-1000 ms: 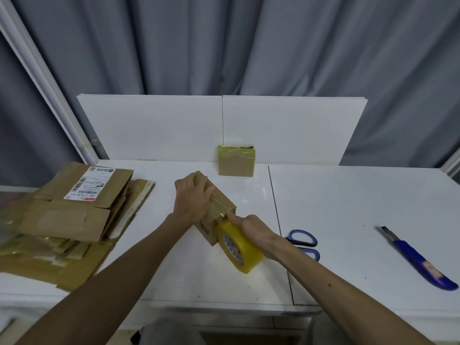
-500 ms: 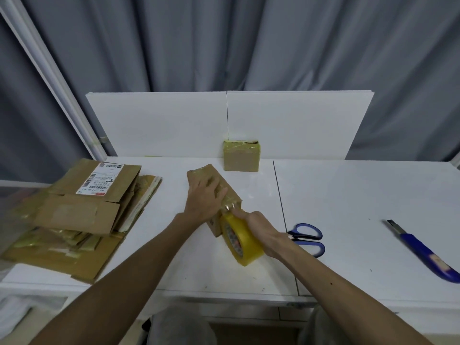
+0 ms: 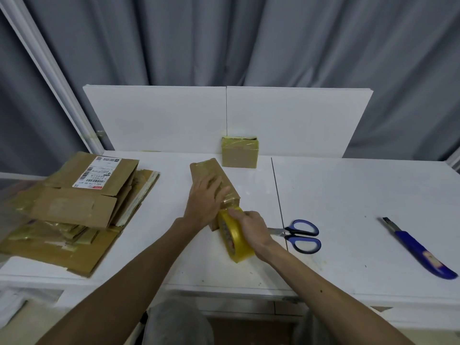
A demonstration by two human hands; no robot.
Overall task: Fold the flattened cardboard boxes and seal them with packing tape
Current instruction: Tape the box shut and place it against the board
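White table (image 3: 348,195), bare right of centre seam. Mid-table, tape-wrapped brown box (image 3: 211,170) lies under flat left hand (image 3: 205,199); right hand (image 3: 250,226) grips yellow tape roll (image 3: 236,247) at its near end.

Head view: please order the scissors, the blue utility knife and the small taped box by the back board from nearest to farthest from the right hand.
1. Scissors: just right of the right hand, which grips the tape roll.
2. Small taped box: behind, against the white back board.
3. Blue utility knife: far to the right.
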